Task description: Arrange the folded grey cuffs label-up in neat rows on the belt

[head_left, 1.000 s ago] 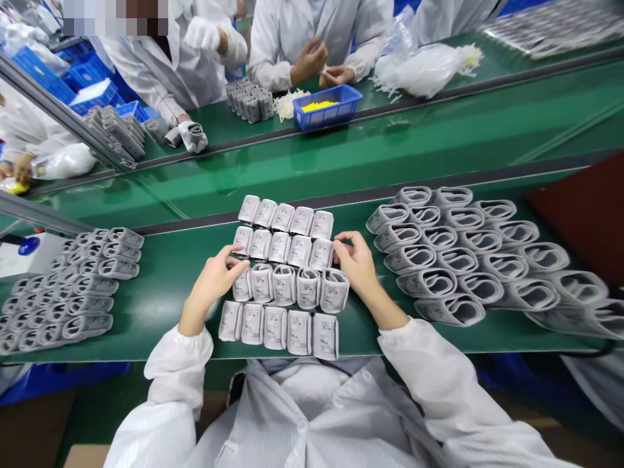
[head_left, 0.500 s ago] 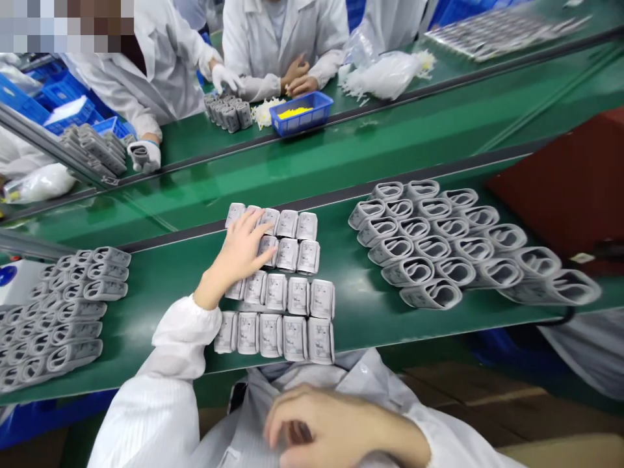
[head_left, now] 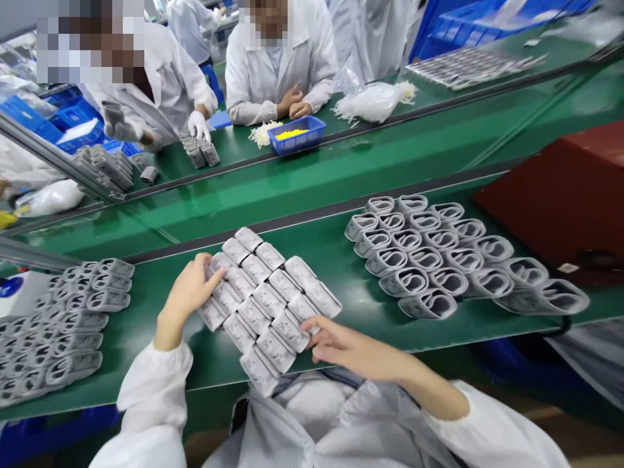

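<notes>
Grey fabric, by its look padded and closely folded, makes up the block of rolled cuffs that we have on the green worktop, slantwise in front of our body, its near corner close to the table's edge; we would judge each roll light, soft and springy, neither slippery nor fragile, yet apt to uncoil or slip out of line if pinched singly, so the surest hold is on opposite outer sides, with even pressure; our left hand is at the far-left side, thumb parted from the fingers, and our right hand meets the near-right side with its fingertips, thumb apart too, so neither seems clamped around a roll; dark printing shows on the upper faces, too small to read, and we can make out no brand.
</notes>
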Available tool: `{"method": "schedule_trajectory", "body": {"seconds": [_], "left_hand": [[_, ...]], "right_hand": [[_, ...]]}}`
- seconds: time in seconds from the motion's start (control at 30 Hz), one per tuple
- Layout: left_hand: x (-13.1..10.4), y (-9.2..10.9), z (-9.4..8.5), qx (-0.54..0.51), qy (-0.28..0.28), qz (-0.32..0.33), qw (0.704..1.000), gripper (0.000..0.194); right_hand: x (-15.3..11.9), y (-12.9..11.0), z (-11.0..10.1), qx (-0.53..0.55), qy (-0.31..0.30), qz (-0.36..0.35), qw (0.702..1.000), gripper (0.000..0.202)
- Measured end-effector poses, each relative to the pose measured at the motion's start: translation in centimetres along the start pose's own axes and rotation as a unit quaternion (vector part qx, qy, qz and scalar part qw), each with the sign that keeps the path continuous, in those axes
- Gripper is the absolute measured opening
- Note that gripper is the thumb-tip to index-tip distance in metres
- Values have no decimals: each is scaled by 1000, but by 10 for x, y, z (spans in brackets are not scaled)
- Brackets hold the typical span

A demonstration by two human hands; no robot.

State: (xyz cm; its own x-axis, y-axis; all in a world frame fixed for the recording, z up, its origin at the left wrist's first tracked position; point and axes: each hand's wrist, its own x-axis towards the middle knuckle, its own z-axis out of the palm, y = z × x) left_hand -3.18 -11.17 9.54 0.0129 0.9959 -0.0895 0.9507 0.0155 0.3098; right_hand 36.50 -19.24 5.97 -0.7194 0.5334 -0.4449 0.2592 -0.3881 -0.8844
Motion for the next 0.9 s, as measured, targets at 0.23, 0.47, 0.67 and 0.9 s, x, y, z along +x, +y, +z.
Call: {"method": "schedule_trajectory", "body": {"seconds": [0.23,0.47,0.67,0.9], "left_hand": [[-149,-25,-3,-133,3,-186,973,46],[-217,64,44,-298,-204,-125,924,36],[-183,128,73,-321,-309,-27,895,32],[-113,73,52,-523,-71,160,834,37]], "right_hand": [[76,-69,-37,-400,166,34,901,102],[190,-104,-48,-493,217,-75,839,102],[232,-108,-64,-505,133,-240,818,86],[187,-81,-125,-336,250,-326,848,66]]}}
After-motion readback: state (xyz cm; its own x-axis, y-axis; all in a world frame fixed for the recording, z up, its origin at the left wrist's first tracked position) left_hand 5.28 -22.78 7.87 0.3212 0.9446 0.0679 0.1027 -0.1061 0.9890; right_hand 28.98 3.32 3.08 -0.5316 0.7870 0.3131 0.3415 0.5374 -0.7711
